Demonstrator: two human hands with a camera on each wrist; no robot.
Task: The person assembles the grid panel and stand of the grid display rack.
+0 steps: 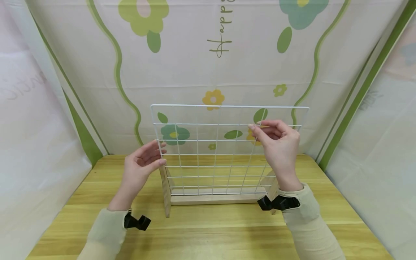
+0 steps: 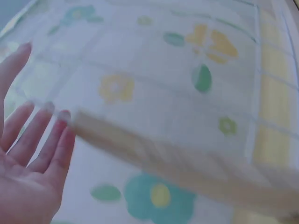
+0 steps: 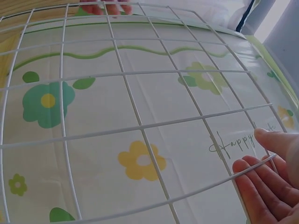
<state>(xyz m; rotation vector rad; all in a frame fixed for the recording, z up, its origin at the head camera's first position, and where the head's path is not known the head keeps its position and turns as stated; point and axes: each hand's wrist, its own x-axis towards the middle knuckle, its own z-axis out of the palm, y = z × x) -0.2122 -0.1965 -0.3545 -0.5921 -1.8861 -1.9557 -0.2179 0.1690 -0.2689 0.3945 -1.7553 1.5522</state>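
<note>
A white wire grid panel (image 1: 206, 140) stands upright in a wooden stand, tilted slightly. The stand has a wooden base bar (image 1: 217, 199) and a side leg (image 1: 166, 193) at the left. My right hand (image 1: 280, 148) pinches a wire near the panel's upper right, thumb and fingertips close together; the right wrist view shows the fingers (image 3: 261, 179) at the wires. At the left edge, my left hand (image 1: 140, 166) has its fingers loosely extended beside the frame. In the left wrist view its fingertips (image 2: 64, 116) are at the end of the blurred wooden leg (image 2: 154, 156).
The stand rests on a wood-grain table (image 1: 208, 234). Behind it hangs a pale cloth backdrop (image 1: 182, 68) with printed flowers, and fabric walls rise at the left (image 1: 42, 119) and right (image 1: 373, 144). Each wrist wears a black camera mount (image 1: 138, 222).
</note>
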